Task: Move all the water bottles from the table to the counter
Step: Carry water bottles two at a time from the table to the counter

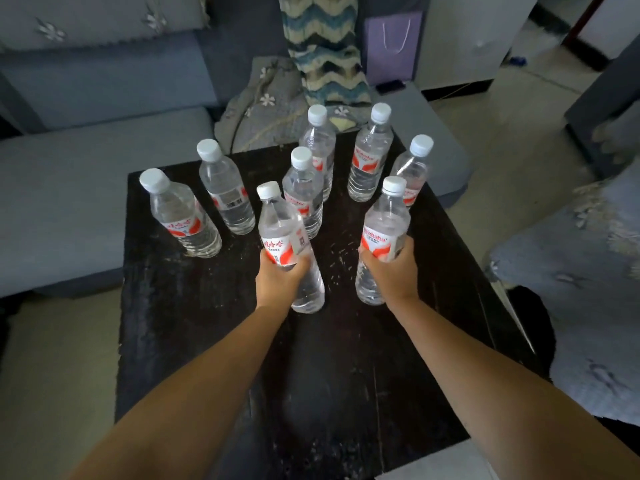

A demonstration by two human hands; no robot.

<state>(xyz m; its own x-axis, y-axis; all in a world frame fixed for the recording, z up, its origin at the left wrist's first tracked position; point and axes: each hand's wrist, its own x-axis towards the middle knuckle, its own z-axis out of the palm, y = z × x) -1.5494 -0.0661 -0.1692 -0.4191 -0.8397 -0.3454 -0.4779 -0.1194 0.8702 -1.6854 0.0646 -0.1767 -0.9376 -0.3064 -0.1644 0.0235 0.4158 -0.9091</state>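
Several clear water bottles with white caps and red labels stand on a dark table. My left hand grips one water bottle around its label, near the table's middle. My right hand grips another water bottle to the right of it. I cannot tell whether either held bottle is lifted off the table. Behind them stand more bottles: one at the far left, one beside it, one in the middle, and others at the back.
A grey-blue sofa wraps around the table's left and back. A zigzag-patterned blanket and a purple bag lie behind the table. A patterned cushion sits at the right. Light floor shows at the back right.
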